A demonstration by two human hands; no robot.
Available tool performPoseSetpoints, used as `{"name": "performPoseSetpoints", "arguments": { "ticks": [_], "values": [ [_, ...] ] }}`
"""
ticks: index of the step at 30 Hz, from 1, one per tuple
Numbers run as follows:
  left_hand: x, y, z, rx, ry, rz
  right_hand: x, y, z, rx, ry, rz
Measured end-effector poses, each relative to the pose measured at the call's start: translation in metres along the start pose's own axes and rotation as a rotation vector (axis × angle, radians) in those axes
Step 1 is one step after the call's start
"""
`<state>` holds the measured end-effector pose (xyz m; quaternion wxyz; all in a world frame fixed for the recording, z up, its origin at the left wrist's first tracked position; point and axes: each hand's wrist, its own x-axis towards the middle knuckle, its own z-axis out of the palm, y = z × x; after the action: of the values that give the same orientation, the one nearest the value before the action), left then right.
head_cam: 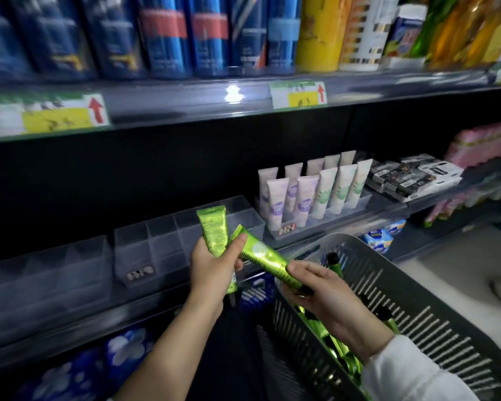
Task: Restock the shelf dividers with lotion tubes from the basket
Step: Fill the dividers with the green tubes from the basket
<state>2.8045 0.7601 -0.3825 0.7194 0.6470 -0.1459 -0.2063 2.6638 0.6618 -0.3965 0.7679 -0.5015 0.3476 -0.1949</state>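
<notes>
Your left hand grips a green lotion tube upright, just left of the basket. Your right hand, over the basket's left rim, holds a second green tube slanted, its far end touching your left thumb. More green tubes lie inside the basket. A clear shelf divider stands beyond it.

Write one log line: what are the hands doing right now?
left hand grips upright green tube | right hand holds slanted green tube | clear divider behind them | basket holds more tubes
</notes>
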Motion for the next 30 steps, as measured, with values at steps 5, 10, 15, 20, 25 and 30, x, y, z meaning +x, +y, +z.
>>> {"name": "performPoseSetpoints", "arguments": {
  "ticks": [5,10,15,20,25,30],
  "values": [
    [0.010,0.004,-0.034,0.037,0.062,-0.007,0.020,0.005,0.035,-0.535,-0.120,-0.334],
    [0.024,0.010,-0.052,0.109,0.086,0.020,0.042,0.007,0.068,-1.068,-0.099,-0.547],
    [0.038,0.009,-0.064,0.164,0.082,0.076,0.061,0.006,0.091,-1.174,-0.055,-0.665],
    [0.061,0.001,-0.079,0.496,0.077,0.217,0.108,-0.026,0.093,-0.936,0.131,-0.721],
    [0.085,-0.009,-0.084,0.672,0.124,0.241,0.145,-0.057,0.108,-0.654,0.286,-0.754],
    [0.096,-0.024,-0.086,0.763,0.088,0.207,0.191,-0.055,0.113,-0.698,0.365,-0.679]
  ]
}}
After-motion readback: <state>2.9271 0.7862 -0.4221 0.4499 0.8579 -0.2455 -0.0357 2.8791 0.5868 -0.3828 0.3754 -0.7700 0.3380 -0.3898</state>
